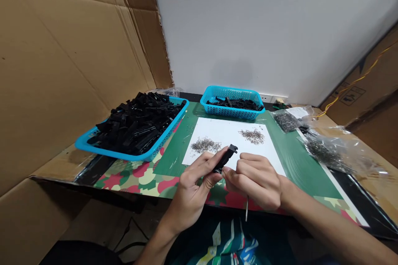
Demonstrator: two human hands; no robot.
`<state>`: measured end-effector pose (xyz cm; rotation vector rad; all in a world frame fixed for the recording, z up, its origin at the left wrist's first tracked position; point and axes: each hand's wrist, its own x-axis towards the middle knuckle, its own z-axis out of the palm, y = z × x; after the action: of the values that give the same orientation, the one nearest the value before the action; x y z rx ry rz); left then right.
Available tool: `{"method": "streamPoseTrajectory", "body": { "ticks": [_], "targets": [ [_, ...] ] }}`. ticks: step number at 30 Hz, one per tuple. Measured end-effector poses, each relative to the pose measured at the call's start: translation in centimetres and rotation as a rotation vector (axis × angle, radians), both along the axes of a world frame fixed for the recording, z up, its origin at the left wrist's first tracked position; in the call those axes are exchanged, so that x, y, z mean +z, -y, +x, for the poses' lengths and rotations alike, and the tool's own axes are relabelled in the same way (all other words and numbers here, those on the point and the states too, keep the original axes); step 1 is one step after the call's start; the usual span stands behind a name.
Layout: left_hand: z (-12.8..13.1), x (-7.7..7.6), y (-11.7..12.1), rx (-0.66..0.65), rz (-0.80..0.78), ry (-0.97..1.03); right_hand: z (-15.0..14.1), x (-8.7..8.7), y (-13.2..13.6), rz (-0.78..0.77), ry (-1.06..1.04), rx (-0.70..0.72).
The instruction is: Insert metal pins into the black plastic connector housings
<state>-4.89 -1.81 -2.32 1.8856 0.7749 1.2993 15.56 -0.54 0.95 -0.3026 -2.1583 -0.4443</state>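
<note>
My left hand [194,182] pinches a small black plastic clip [226,157] between thumb and fingers, just above the near edge of the table. My right hand [255,180] is curled closed beside it, fingertips touching the clip's lower end. A thin pale pin [246,209] sticks down out of the right fist. Behind the hands lies a white sheet [230,132] with two small heaps of tiny metal springs [205,145], one left and one right [252,136].
A blue basket [93,145] heaped with black plastic parts sits at the left. A smaller blue basket [231,110] with fewer black parts stands at the back. Clear bags of metal bits [326,149] lie at the right. Cardboard walls the left side.
</note>
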Motion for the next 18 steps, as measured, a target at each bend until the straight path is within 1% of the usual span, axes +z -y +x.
{"method": "streamPoseTrajectory", "body": {
  "ticks": [3, 5, 7, 10, 13, 18],
  "targets": [
    [0.15, -0.07, -0.08, -0.015, 0.027, 0.043, -0.18, -0.15, -0.06, 0.074, -0.010, 0.001],
    [0.14, -0.27, -0.09, 0.005, 0.005, 0.055, -0.26, -0.18, -0.02, 0.083, -0.009, -0.010],
    [0.09, -0.45, -0.12, 0.037, -0.033, 0.069, -0.29, -0.17, -0.02, 0.070, -0.001, -0.007],
    [0.01, -0.49, -0.27, 0.066, -0.096, 0.118, -0.31, -0.10, -0.11, 0.053, -0.005, 0.043],
    [-0.07, -0.32, -0.50, 0.048, -0.120, 0.173, -0.32, 0.12, -0.17, 0.034, 0.009, 0.080],
    [-0.20, -0.11, -0.61, 0.020, -0.130, 0.209, -0.23, 0.67, -0.04, -0.045, 0.040, 0.100]
  ]
}}
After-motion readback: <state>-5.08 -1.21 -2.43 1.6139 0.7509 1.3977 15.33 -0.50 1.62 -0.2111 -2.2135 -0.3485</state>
